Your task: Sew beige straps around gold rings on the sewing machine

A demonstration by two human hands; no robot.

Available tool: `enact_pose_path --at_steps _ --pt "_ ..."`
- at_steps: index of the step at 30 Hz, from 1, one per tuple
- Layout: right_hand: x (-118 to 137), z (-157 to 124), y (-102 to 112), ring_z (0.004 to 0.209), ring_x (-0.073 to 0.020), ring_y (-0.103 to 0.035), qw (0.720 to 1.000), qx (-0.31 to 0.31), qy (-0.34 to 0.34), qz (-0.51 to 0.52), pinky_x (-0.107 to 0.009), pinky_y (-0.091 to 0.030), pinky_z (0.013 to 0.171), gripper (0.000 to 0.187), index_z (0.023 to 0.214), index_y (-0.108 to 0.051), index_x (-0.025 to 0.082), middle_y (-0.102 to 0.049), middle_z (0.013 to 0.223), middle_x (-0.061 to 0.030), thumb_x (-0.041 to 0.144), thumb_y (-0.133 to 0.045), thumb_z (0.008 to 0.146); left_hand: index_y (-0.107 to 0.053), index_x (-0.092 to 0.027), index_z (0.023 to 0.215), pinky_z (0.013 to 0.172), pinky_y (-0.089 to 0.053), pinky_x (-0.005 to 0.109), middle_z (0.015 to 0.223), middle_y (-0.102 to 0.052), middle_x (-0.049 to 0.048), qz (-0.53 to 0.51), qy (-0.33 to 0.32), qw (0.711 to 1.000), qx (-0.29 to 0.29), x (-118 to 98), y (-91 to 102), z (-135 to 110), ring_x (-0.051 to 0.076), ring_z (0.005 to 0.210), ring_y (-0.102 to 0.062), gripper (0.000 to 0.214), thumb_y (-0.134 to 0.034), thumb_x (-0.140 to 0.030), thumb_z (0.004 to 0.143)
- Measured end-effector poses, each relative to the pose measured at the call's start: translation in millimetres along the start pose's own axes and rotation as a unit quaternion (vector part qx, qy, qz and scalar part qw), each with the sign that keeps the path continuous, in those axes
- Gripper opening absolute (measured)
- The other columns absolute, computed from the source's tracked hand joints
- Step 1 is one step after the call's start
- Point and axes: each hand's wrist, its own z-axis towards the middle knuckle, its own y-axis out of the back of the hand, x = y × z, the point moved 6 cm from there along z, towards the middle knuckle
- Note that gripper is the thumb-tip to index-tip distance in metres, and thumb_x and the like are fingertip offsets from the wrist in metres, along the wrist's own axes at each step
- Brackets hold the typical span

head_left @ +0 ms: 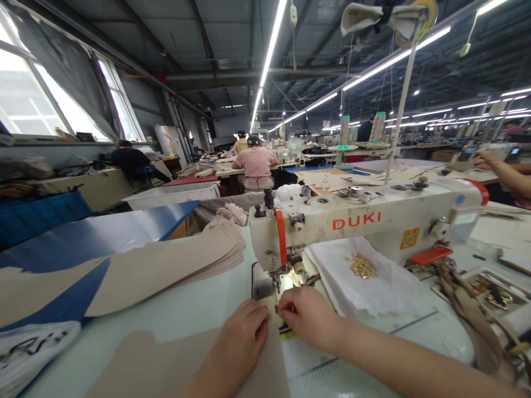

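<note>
Fingers of the right hand (pixel 309 318) are bent in toward the thumb, the tips drawn close together beside the needle area of the sewing machine (pixel 352 221); whether they pinch anything cannot be told. Just beside it, the left hand (pixel 243 334) lies palm down on a beige piece (pixel 166 362), fingers curled and held together, with no clear view of whether they grip its edge. That piece lies flat on the pale tabletop (pixel 199 312), running from the lower edge of the view up to the machine's lit needle area. To the right of the right forearm, ruler marks (pixel 323 367) run along the tabletop, and brown straps (pixel 460 309) hang beside a white tray (pixel 475 275) with metal parts in it. Beyond the right hand, a white sheet (pixel 332 276) spreads partly under the machine's arm, bearing a small heap of gold-coloured pieces (pixel 363 266). Over to the left, a fanned stack of beige pieces (pixel 186 257) overlaps a blue surface (pixel 145 224). Behind the machine stand thread cones (pixel 344 131), while another person's forearm (pixel 504 174) shows at far right. Farther off, a person in a pink top (pixel 256 163) sits facing away, below long ceiling lights (pixel 271 44).
</note>
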Motion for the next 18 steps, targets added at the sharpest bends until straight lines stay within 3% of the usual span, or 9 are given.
enact_pose_path --at_steps 2,4,6,10,14,18 --pt "7.8 -22.4 2.5 0.084 -0.0188 -0.060 0.981 0.010 0.142 -0.134 -0.028 -0.042 0.073 0.014 0.077 -0.065 0.018 -0.068 0.085 -0.0048 0.011 -0.053 0.082 -0.059 -0.018 0.075 0.069 -0.052 0.028 0.076 -0.064 0.0029 -0.002 0.004 1.000 0.001 0.0 -0.5 -1.5 0.018 0.076 -0.061 0.020 -0.047 -0.004 0.081" --pt "13.2 -47.1 -0.5 0.085 -0.0185 -0.057 0.926 0.034 0.277 -0.253 -0.028 -0.042 0.073 0.014 0.088 -0.064 0.018 -0.066 0.090 -0.0050 0.016 -0.050 0.090 -0.059 -0.018 0.074 0.071 -0.051 0.028 0.076 -0.064 0.0025 -0.004 0.006 1.000 -0.001 0.1 -1.4 -3.0 0.018 0.076 -0.061 0.021 -0.046 -0.003 0.082" --pt "14.4 -64.3 -2.2 0.089 -0.0186 -0.055 0.883 0.042 0.351 -0.309 -0.029 -0.042 0.076 0.015 0.102 -0.061 0.019 -0.065 0.094 -0.0040 0.023 -0.049 0.094 -0.059 -0.018 0.074 0.071 -0.050 0.028 0.077 -0.063 0.0022 -0.007 0.007 1.000 -0.004 0.4 -2.2 -3.8 0.017 0.077 -0.060 0.022 -0.044 -0.003 0.083" --pt "17.6 -66.5 -6.3 0.093 -0.0185 -0.053 0.856 0.019 0.384 -0.345 -0.031 -0.042 0.080 0.019 0.111 -0.057 0.019 -0.063 0.101 -0.0025 0.026 -0.051 0.094 -0.059 -0.018 0.075 0.071 -0.050 0.028 0.077 -0.064 0.0015 -0.017 0.010 1.000 0.000 2.1 -3.5 -3.0 0.017 0.076 -0.060 0.021 -0.046 -0.004 0.083" --pt "22.8 -51.4 -14.9 0.084 -0.0172 -0.053 0.866 -0.037 0.380 -0.323 -0.030 -0.044 0.080 0.013 0.086 -0.058 0.018 -0.063 0.088 -0.0003 0.027 -0.054 0.093 -0.059 -0.018 0.074 0.069 -0.050 0.028 0.076 -0.063 0.0011 -0.014 0.003 1.000 0.006 3.0 -3.4 -1.6 0.017 0.075 -0.060 0.019 -0.052 -0.001 0.080" --pt "25.0 -44.6 -22.6 0.084 -0.0165 -0.053 0.868 -0.061 0.397 -0.293 -0.029 -0.044 0.082 0.008 0.085 -0.057 0.016 -0.063 0.088 -0.0009 0.023 -0.059 0.090 -0.057 -0.017 0.073 0.066 -0.050 0.028 0.074 -0.062 0.0004 -0.010 -0.009 1.000 0.018 2.7 -5.1 -1.2 0.017 0.073 -0.059 0.017 -0.057 -0.002 0.081"
